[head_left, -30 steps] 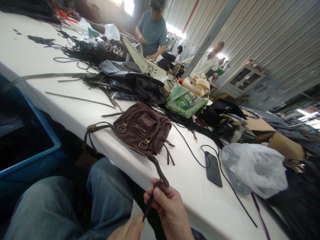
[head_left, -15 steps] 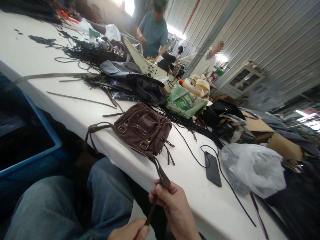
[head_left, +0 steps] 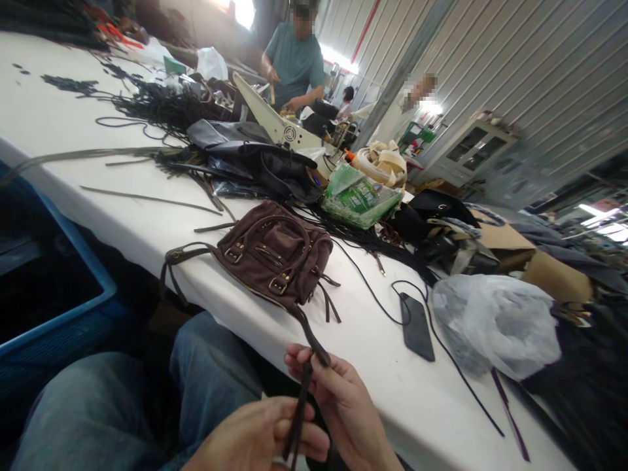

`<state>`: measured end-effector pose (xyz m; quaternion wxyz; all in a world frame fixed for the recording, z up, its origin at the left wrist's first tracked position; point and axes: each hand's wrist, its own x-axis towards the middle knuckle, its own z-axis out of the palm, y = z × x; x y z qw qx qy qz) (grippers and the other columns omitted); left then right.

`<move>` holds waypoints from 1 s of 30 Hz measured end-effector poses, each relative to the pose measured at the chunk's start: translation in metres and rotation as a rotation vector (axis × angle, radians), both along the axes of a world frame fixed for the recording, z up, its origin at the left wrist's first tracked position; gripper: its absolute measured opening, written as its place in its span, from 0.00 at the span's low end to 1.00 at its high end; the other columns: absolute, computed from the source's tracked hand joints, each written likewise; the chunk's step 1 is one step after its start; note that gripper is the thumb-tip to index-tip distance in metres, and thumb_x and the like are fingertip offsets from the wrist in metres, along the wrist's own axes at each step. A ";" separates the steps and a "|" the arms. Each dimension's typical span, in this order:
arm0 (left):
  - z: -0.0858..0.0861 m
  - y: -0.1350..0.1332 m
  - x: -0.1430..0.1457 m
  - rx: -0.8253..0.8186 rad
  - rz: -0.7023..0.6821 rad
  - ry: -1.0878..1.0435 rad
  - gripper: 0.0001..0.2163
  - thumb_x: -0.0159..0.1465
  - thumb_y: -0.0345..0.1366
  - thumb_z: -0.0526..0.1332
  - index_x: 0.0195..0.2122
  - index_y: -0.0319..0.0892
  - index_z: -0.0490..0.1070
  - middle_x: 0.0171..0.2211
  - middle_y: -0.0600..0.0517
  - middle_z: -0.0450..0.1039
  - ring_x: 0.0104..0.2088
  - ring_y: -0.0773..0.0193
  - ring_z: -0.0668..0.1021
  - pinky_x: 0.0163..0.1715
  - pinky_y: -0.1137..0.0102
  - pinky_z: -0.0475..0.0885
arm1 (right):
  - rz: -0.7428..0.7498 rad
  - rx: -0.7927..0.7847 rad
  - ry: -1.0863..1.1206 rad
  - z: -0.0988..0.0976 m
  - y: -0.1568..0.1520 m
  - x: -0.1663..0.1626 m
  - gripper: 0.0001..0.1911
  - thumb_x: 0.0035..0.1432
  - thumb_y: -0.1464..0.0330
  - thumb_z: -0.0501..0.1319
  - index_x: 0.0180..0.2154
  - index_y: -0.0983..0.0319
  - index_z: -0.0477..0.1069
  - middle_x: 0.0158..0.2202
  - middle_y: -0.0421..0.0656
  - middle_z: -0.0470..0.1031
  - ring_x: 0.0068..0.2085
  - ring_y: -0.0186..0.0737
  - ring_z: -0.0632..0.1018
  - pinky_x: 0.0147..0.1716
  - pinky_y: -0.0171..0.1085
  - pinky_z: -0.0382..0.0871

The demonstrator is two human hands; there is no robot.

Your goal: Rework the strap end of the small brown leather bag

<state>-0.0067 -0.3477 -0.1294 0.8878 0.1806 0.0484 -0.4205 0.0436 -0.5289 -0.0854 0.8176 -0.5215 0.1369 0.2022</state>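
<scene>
A small brown bag [head_left: 275,252] with buckles, zips and thin tassels lies near the table's front edge. One end of its strap [head_left: 309,333] hangs over that edge toward me. My right hand [head_left: 346,396] pinches this strap end between thumb and fingers, just below a wider tab. Thin dark strap tails [head_left: 296,418] hang down from the pinch. My left hand [head_left: 260,428] is beside them with its fingers stretched out and loosely apart, and the tails pass across these fingers. The left thumb does not show clearly.
On the white table [head_left: 363,350] lie a black phone [head_left: 416,327], a crumpled clear plastic bag [head_left: 495,324], a green packet [head_left: 360,196] and piled black cords [head_left: 161,104]. A blue crate [head_left: 93,261] stands at left below the edge. Another person [head_left: 294,65] works across the table.
My left hand has gone from pinching the lower strap to spreading its fingers behind the tails. Two tails now show separately. My right hand still pinches the strap.
</scene>
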 end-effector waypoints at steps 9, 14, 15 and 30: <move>-0.004 -0.030 0.036 0.482 0.147 -0.402 0.16 0.67 0.48 0.71 0.33 0.38 0.81 0.28 0.49 0.79 0.34 0.59 0.78 0.42 0.66 0.70 | 0.031 0.019 0.041 0.001 -0.005 0.003 0.17 0.61 0.58 0.78 0.43 0.66 0.88 0.54 0.57 0.85 0.46 0.49 0.85 0.25 0.31 0.72; -0.002 -0.023 0.038 0.834 0.245 -0.444 0.09 0.64 0.38 0.70 0.30 0.40 0.77 0.30 0.52 0.79 0.35 0.60 0.77 0.39 0.67 0.69 | 0.006 0.035 0.016 -0.003 -0.004 0.003 0.16 0.63 0.59 0.78 0.43 0.66 0.88 0.47 0.55 0.86 0.43 0.50 0.85 0.33 0.36 0.77; -0.002 -0.023 0.037 0.768 0.244 -0.420 0.09 0.64 0.40 0.71 0.33 0.40 0.77 0.31 0.51 0.79 0.36 0.59 0.78 0.40 0.66 0.71 | 0.004 0.024 0.021 -0.003 -0.004 0.003 0.17 0.62 0.58 0.78 0.44 0.66 0.88 0.47 0.55 0.86 0.42 0.49 0.85 0.33 0.36 0.76; 0.015 -0.027 0.037 0.324 0.016 -0.062 0.28 0.57 0.63 0.77 0.36 0.42 0.73 0.22 0.62 0.64 0.16 0.78 0.53 0.15 0.76 0.46 | -0.031 0.111 0.031 -0.015 -0.003 -0.012 0.27 0.61 0.57 0.80 0.58 0.62 0.84 0.49 0.51 0.88 0.56 0.50 0.84 0.59 0.43 0.76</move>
